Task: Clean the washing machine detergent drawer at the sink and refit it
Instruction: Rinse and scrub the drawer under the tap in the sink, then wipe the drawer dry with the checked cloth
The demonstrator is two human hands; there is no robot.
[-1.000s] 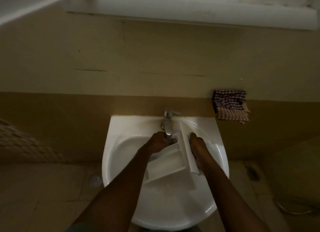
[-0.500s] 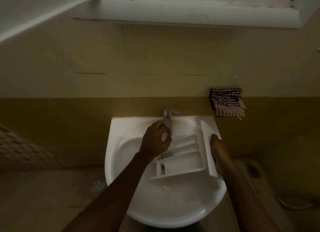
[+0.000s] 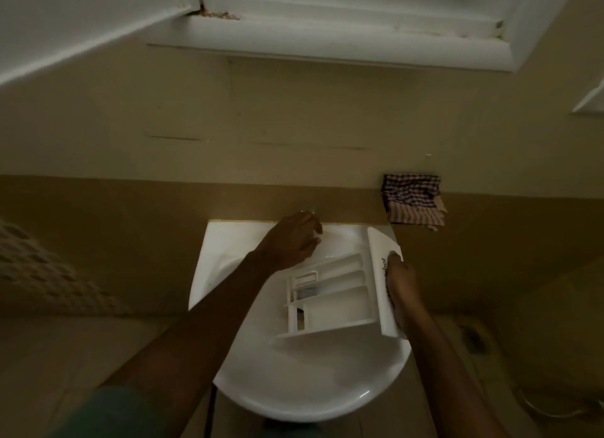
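Observation:
A white detergent drawer (image 3: pixel 330 300) with several compartments lies tilted across the white sink (image 3: pixel 294 382), its front panel at the right rim. My right hand (image 3: pixel 400 282) grips that front panel from the outside. My left hand (image 3: pixel 291 241) is at the back of the basin, fingers curled over the tap (image 3: pixel 309 208), which it almost wholly hides. No running water shows in the dim light.
A checked cloth (image 3: pixel 412 198) hangs on the wall to the right of the sink. A white window frame (image 3: pixel 327 35) runs overhead. The floor lies left and right of the basin, with a white hose (image 3: pixel 555 411) at the lower right.
The drawer has swung from under the tap toward the sink's right rim. My left hand has left the drawer and risen onto the tap. The view has moved closer and tilted.

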